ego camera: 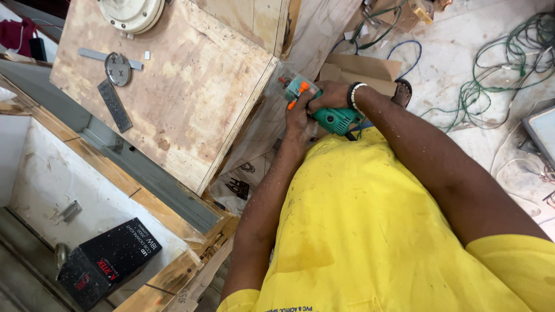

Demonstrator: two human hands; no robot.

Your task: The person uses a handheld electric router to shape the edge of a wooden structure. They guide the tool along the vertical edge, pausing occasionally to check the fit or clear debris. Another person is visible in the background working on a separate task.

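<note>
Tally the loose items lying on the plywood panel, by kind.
Round white fixture: 1
Round grey metal disc: 1
Flat grey metal strip: 1
Dark ridged bar: 1
Small white chip: 1
Total: 5

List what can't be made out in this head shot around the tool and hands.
- Tool tip: head view, too small and pressed against the plywood edge.
- Tool grip and trigger: covered by right hand and left hand.
- Round white fixture: cut off by the top edge.
- Person's legs and floor below: hidden by the yellow shirt.
</note>
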